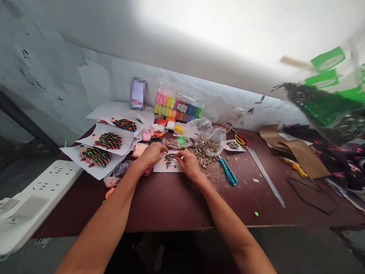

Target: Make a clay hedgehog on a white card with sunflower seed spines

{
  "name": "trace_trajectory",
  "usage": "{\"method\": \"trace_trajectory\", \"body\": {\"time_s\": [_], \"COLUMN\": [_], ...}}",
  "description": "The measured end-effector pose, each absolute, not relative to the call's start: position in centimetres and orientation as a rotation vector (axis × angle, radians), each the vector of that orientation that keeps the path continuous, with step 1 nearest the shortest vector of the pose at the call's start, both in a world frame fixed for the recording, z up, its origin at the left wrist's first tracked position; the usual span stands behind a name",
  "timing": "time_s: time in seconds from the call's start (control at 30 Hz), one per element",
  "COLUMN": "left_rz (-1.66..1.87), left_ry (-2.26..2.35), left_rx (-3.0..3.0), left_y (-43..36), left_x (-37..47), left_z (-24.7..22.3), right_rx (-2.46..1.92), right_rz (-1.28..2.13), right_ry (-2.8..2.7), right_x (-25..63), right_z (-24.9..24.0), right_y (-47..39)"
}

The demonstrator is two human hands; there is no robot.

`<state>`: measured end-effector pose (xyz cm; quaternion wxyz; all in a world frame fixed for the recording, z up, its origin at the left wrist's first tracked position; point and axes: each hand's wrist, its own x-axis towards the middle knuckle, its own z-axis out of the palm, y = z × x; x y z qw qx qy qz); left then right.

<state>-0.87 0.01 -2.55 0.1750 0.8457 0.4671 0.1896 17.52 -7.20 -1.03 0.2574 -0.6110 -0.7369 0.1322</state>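
A small white card (168, 169) lies on the table with a peach clay shape and several sunflower seeds (170, 158) set in it in rows. My left hand (154, 154) is at the card's upper left edge, its fingers curled together; what they hold, if anything, is too small to make out. At the card's right side, my right hand (188, 163) has thumb and forefinger pinched close to the seeds. Whatever is in that pinch is hidden. A loose pile of sunflower seeds (207, 148) spreads just right of my right hand, partly under a clear plastic bag (209, 129).
White sheets with seed-covered hedgehogs (95, 156) lie on the left, by a power strip (54, 179). Coloured clay packs (178, 108) lean against the wall. Rightward are a blue utility knife (228, 171), scissors (241, 139), glue sticks (266, 177) and a yellow glue gun (296, 167).
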Motion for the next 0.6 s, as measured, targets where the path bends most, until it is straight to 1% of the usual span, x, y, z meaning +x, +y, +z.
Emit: {"method": "trace_trajectory", "body": {"time_s": [0.6], "left_rz": [0.519], "left_ry": [1.320], "left_rx": [2.388], "left_y": [-0.04], "left_x": [-0.90], "left_z": [-2.39], "right_rx": [-1.673], "right_rz": [0.300], "right_ry": [-2.049], "right_x": [17.28], "right_z": [-1.46], "right_y": [-6.81]}}
